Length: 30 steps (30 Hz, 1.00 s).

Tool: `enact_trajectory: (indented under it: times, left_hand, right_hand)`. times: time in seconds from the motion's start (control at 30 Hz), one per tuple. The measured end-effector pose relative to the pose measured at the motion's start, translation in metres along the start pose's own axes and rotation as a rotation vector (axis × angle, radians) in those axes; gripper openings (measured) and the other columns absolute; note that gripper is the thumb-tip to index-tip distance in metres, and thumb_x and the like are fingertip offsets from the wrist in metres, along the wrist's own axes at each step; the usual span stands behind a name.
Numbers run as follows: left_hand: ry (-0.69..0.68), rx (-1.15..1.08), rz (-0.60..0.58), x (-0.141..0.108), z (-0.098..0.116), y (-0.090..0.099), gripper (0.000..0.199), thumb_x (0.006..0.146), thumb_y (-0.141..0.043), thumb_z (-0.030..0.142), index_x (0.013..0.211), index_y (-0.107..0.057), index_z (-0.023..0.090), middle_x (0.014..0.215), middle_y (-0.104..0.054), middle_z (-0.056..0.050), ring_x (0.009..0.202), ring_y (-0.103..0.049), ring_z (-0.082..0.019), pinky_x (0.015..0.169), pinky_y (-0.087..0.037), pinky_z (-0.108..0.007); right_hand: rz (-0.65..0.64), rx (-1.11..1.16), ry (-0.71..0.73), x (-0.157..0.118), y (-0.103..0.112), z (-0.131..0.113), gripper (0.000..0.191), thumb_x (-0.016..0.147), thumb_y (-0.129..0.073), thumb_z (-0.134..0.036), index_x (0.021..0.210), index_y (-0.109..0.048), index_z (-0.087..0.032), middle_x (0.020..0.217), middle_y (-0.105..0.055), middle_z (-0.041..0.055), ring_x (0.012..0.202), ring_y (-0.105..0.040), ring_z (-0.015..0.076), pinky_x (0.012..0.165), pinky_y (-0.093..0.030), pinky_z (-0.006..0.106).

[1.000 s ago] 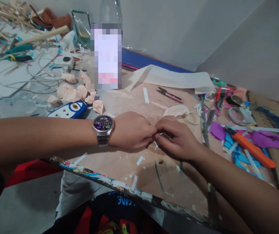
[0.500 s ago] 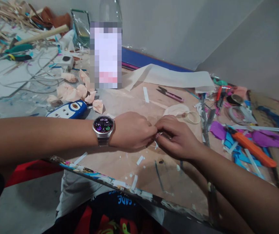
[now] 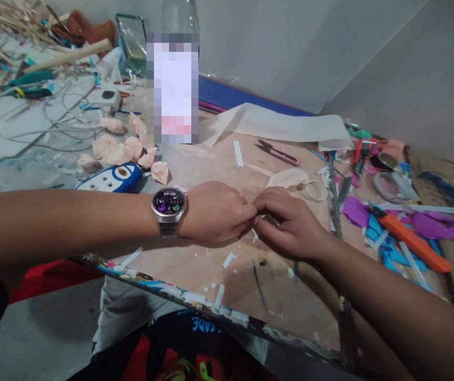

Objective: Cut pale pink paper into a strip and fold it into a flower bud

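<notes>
Over the table [image 3: 298, 312], our left hand [image 3: 216, 212] and right hand [image 3: 293, 226] meet at curled fingertips; whether either grip holds anything we cannot tell. Just on our side, nearer the right thumb, lies a pale scrap [image 3: 255, 236].

Teal-handled pliers [image 3: 32, 79], heaped wooden sticks [image 3: 12, 25], clear bottle [image 3: 179, 16], blue-and-white socket block [image 3: 110, 179], orange-handled cutter [image 3: 415, 241]
</notes>
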<state>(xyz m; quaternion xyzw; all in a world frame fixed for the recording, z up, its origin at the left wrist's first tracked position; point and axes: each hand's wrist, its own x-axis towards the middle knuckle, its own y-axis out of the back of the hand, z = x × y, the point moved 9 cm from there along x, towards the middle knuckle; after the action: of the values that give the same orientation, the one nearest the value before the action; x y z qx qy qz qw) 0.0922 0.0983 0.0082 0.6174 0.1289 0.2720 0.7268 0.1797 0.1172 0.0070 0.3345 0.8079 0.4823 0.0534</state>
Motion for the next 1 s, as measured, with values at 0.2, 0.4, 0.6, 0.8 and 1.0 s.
enact_trajectory:
  times: [0.2,0.4,0.6,0.8,1.0]
  left_hand:
    - [0.013,0.015,-0.029,0.001,0.000,-0.002,0.035,0.103,-0.043,0.037,0.099,-0.071,0.016,0.089,-0.076,-0.009,0.075,-0.069,-0.020,0.059,-0.036,-0.033]
    - [0.014,0.013,-0.033,0.000,0.000,-0.003,0.035,0.103,-0.044,0.038,0.099,-0.070,0.016,0.090,-0.076,-0.010,0.077,-0.071,-0.021,0.059,-0.036,-0.034]
    - [0.016,-0.006,-0.047,0.000,-0.002,-0.003,0.033,0.102,-0.046,0.037,0.101,-0.071,0.016,0.091,-0.077,-0.009,0.077,-0.069,-0.020,0.060,-0.035,-0.032]
    - [0.059,-0.070,-0.054,-0.001,-0.007,-0.002,0.030,0.100,-0.050,0.040,0.102,-0.070,0.018,0.090,-0.076,-0.007,0.078,-0.068,-0.019,0.061,-0.034,-0.033]
    - [0.118,-0.205,-0.075,-0.001,-0.014,0.000,0.030,0.099,-0.050,0.043,0.098,-0.070,0.021,0.087,-0.075,-0.004,0.073,-0.063,-0.017,0.061,-0.026,-0.032]
  right_hand:
    - [0.011,0.000,0.022,-0.001,0.000,-0.002,0.006,0.092,-0.060,-0.019,0.094,-0.066,-0.018,0.085,-0.067,0.0010,0.082,-0.060,0.0128,0.082,-0.042,0.032]
    - [0.013,0.010,0.024,0.000,0.001,-0.002,0.007,0.092,-0.060,-0.018,0.095,-0.067,-0.018,0.085,-0.067,0.0009,0.081,-0.059,0.0126,0.081,-0.041,0.032]
    - [0.007,0.013,0.016,0.001,0.000,-0.002,0.007,0.091,-0.060,-0.018,0.094,-0.067,-0.018,0.085,-0.067,0.0014,0.082,-0.060,0.0131,0.081,-0.041,0.032]
    - [0.024,0.017,0.041,0.000,0.001,-0.003,0.006,0.094,-0.062,-0.020,0.094,-0.066,-0.017,0.084,-0.065,0.0005,0.081,-0.058,0.0116,0.081,-0.040,0.030]
    - [0.042,0.011,0.044,-0.002,0.002,-0.003,0.006,0.096,-0.063,-0.023,0.094,-0.066,-0.017,0.082,-0.064,0.0005,0.080,-0.058,0.0120,0.082,-0.040,0.031]
